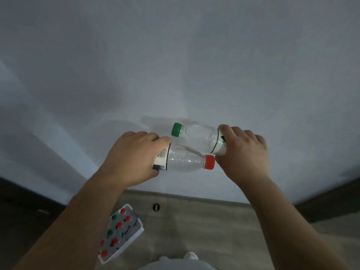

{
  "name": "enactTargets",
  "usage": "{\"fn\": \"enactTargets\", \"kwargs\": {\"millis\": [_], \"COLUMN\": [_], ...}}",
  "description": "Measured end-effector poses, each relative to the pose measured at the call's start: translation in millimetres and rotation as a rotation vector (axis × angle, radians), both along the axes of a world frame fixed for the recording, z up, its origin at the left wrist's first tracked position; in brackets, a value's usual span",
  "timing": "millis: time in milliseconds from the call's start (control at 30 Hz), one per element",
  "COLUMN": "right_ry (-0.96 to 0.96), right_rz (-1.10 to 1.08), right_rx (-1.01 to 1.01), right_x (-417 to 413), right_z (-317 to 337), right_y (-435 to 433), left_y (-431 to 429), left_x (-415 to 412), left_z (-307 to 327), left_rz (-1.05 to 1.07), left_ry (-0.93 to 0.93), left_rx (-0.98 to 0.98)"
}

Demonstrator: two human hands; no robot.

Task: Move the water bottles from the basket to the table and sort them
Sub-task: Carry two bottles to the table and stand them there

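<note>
My left hand [134,156] grips the labelled end of a clear bottle with a red cap [187,162], held sideways with the cap pointing right. My right hand [243,151] grips the base end of a clear bottle with a green cap [198,136], also sideways, cap pointing left. Both bottles hover over the white table [175,75] near its front edge, and the red cap almost touches my right hand. Down on the floor at lower left stands the white basket [136,233], with several red-capped and green-capped bottles upright in it.
The white table fills most of the view, and its front edge runs just below my hands. Beneath it is a grey floor with a small round dark fitting [156,207]. My shoe [191,256] shows at the bottom.
</note>
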State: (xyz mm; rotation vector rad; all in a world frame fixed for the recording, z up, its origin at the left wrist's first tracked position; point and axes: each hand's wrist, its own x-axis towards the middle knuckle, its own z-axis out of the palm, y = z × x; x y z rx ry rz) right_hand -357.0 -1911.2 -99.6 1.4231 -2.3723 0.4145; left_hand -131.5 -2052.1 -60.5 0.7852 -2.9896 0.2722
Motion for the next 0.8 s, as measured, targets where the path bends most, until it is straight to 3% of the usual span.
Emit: {"fn": "enactTargets", "kwargs": {"millis": [400, 800], "right_ry": [-0.075, -0.114], "right_rz": [-0.572, -1.122], "right_rx": [0.008, 0.023], "right_x": [36, 89], "right_z": [4, 6], "right_y": [96, 265], "left_y": [3, 141], "left_x": [-74, -148], "left_z": [-5, -8], "left_rz": [-0.591, -1.097], "left_ry": [0.121, 0.034], "left_rx": [0.040, 0.111]}}
